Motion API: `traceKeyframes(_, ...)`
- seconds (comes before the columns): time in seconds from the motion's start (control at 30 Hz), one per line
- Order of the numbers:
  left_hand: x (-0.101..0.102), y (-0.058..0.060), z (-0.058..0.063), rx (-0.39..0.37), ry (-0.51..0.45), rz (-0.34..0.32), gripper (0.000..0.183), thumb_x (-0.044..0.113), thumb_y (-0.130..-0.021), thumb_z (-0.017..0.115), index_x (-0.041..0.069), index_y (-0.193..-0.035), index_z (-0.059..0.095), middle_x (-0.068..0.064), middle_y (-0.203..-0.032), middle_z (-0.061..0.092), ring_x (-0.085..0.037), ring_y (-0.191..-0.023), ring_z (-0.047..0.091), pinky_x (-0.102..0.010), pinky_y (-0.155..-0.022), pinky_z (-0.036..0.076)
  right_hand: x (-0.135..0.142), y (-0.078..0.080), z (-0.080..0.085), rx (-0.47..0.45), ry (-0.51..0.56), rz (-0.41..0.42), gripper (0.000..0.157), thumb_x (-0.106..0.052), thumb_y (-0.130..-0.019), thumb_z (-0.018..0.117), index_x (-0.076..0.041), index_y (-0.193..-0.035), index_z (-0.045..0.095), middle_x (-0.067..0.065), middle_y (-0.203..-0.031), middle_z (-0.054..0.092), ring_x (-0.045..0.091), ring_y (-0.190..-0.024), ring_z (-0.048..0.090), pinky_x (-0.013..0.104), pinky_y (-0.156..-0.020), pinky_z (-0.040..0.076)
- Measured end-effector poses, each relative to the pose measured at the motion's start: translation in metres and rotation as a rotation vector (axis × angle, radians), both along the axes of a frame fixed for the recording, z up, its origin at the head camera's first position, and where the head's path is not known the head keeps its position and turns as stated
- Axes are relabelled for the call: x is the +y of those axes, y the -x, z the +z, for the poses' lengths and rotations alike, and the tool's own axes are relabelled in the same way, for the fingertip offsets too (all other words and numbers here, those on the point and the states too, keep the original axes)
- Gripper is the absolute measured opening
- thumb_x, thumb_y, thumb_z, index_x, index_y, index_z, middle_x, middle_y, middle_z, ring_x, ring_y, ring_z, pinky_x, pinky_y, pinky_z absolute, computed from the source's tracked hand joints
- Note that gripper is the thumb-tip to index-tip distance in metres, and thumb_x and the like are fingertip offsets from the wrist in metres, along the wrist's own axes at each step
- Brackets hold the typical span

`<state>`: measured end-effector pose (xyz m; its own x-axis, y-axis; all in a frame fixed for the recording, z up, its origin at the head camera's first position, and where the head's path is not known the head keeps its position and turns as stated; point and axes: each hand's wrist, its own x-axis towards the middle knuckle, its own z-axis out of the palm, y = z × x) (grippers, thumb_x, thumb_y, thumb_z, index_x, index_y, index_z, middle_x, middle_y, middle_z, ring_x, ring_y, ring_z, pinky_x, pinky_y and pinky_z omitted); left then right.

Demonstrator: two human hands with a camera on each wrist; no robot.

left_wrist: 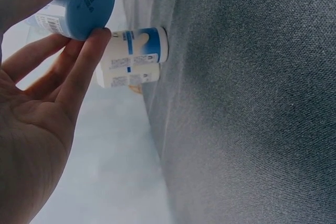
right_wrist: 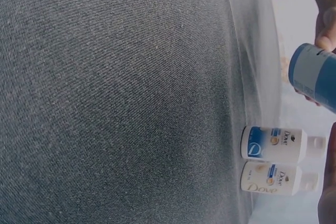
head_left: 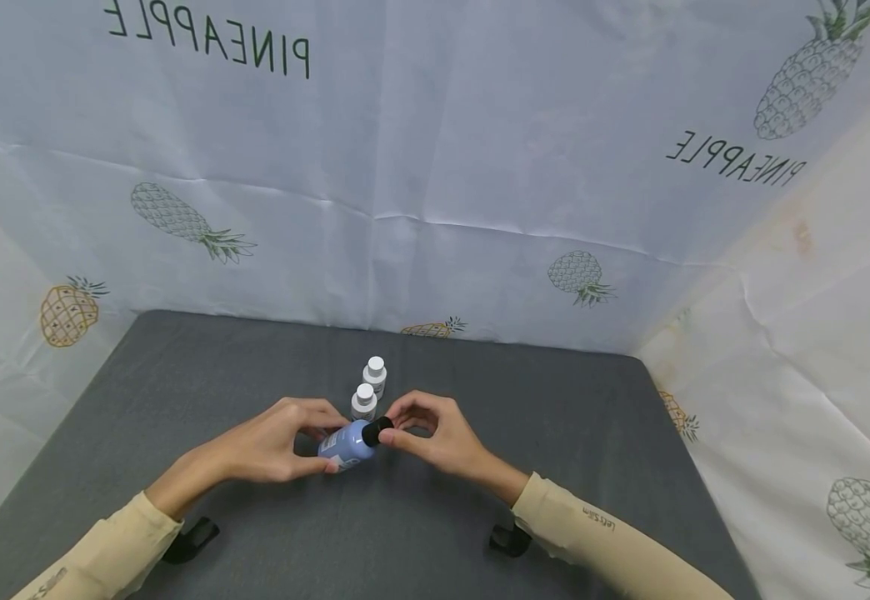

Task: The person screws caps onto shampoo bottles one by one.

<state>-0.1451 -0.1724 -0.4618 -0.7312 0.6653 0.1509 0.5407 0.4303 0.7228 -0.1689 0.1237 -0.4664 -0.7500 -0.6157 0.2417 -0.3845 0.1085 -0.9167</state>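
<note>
A blue bottle (head_left: pixel 347 447) with a black cap (head_left: pixel 377 431) is held tilted above the table, its cap toward the right. My left hand (head_left: pixel 273 440) grips the bottle's body between thumb and fingers near the base. On the other side, my right hand (head_left: pixel 438 435) pinches the black cap with thumb and fingertips. The left wrist view shows the round blue base (left_wrist: pixel 92 4) raised off the cloth. Just behind the blue bottle stand two white Dove bottles with white caps, a nearer bottle (head_left: pixel 363 403) and a farther bottle (head_left: pixel 375 377), both upright and close together.
Dark grey cloth covers the table (head_left: pixel 555 417). A white curtain (head_left: pixel 465 167) printed with pineapples hangs behind its far edge, with more white cloth (head_left: pixel 817 350) along the sides. Black wrist-worn pieces, one by the left sleeve (head_left: pixel 123 542), show under both forearms.
</note>
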Motion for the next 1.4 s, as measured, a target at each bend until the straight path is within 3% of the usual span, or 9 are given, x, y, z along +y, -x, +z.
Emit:
traceKeyframes(0.37,-0.002,0.000,-0.001,-0.006,-0.014,0.000,0.039,0.024,-0.096,0.085,0.013,-0.132,0.077,0.006,-0.121,0.075,0.001,-0.100,0.070,-0.029,-0.088,0.067,0.000,0.001,0.000,0.008,0.003,0.008,0.022,-0.007,-0.098,0.080,-0.002,-0.118,0.074,0.021,-0.113,0.075,0.004,-0.100,0.072,0.031,-0.094,0.067)
traceKeyframes(0.63,-0.002,0.000,0.002,0.006,-0.017,0.000,0.040,0.026,-0.096,0.086,0.012,-0.132,0.077,0.006,-0.122,0.076,0.001,-0.101,0.070,-0.031,-0.089,0.067,0.007,0.013,0.010,0.162,0.087,0.213,0.037,0.006,-0.101,0.069,0.008,-0.138,0.067,0.030,-0.133,0.071,0.029,-0.123,0.073,0.041,-0.107,0.063)
traceKeyframes(0.8,-0.001,-0.002,0.001,0.002,-0.025,-0.010,0.039,0.025,-0.096,0.085,0.012,-0.132,0.077,0.005,-0.122,0.076,0.001,-0.101,0.070,-0.033,-0.089,0.068,0.009,0.014,0.015,0.147,0.044,0.293,0.035,0.003,-0.101,0.071,0.007,-0.136,0.069,0.027,-0.136,0.070,0.026,-0.127,0.069,0.039,-0.108,0.062)
traceKeyframes(1.0,0.000,-0.003,0.000,0.003,-0.028,-0.009,0.039,0.024,-0.096,0.085,0.012,-0.132,0.077,0.005,-0.122,0.076,0.001,-0.101,0.070,-0.034,-0.088,0.068,0.009,0.012,0.011,0.122,0.027,0.249,0.032,0.001,-0.100,0.074,0.003,-0.132,0.072,0.023,-0.130,0.071,0.013,-0.121,0.070,0.039,-0.106,0.064)
traceKeyframes(1.4,0.000,-0.003,0.001,-0.001,-0.002,0.008,0.041,0.028,-0.097,0.085,0.012,-0.133,0.077,0.005,-0.123,0.075,0.000,-0.104,0.070,-0.036,-0.090,0.068,0.007,0.005,0.006,0.119,0.010,0.116,0.028,-0.002,-0.098,0.079,0.001,-0.125,0.074,0.022,-0.118,0.075,0.018,-0.104,0.076,0.035,-0.098,0.066)
